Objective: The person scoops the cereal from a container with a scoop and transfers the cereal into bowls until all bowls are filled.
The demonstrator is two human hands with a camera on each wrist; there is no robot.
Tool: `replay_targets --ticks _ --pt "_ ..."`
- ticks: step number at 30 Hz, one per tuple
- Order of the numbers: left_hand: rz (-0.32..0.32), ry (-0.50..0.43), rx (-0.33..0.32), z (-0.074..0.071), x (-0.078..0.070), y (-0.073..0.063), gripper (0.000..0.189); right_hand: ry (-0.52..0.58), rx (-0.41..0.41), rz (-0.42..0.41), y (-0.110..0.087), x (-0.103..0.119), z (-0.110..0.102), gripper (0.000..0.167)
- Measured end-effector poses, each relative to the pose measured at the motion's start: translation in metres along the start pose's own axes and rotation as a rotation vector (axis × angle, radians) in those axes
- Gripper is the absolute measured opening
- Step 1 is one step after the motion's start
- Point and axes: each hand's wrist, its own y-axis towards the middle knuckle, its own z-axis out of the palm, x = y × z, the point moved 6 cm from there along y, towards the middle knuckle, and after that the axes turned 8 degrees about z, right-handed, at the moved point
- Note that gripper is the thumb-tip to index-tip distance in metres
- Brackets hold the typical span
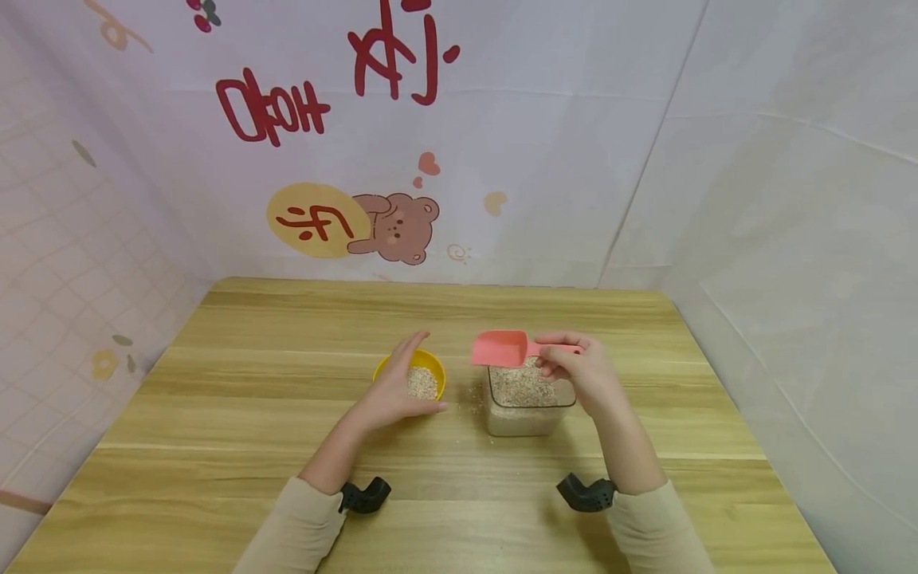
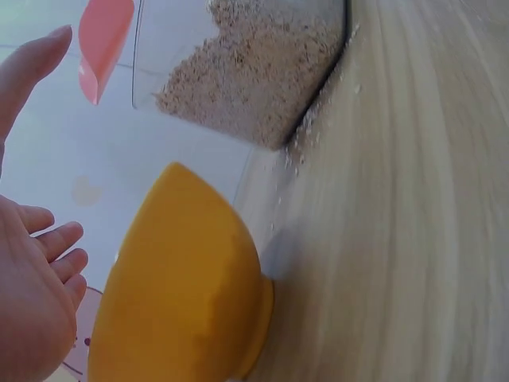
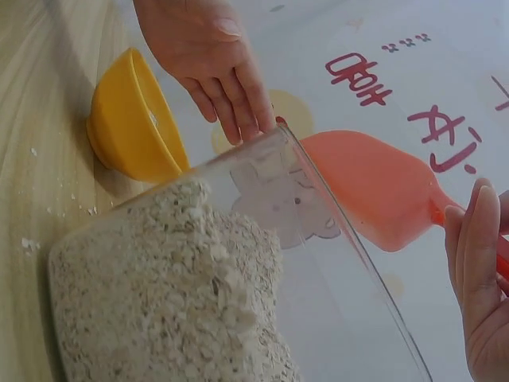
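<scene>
Scoop (image 1: 502, 348) above clear container (image 1: 529, 422)

Right hand (image 1: 582, 368) pinches the pink scoop by its handle, holding it just over the container's rim, toward the left side. Left hand (image 1: 387, 395) wide, fingers and thumb spread apart, at yellow bowl (image 2: 179, 278); can't tell if it touches. Bowl upright, left of container, both on wooden bench (image 1: 229, 399). Pale flakes (image 1: 422, 383) in both, some scattered on the bench beside the container.

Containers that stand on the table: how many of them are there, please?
2. The yellow bowl stands beside the left hand; the clear box stands near the right hand, which holds a pink scoop. I see no others.
</scene>
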Motion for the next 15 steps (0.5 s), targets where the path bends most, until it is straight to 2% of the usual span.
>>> replay_targets --ticks 10,15 --pt "0.044 -0.023 0.034 0.015 -0.012 0.011 0.112 -0.002 -0.027 -0.016 -0.003 -0.001 -0.019 0.016" --pt "0.058 -0.034 0.046 0.022 -0.018 0.015 0.111 -0.011 -0.037 -0.014 -0.006 -0.001 -0.028 0.020"
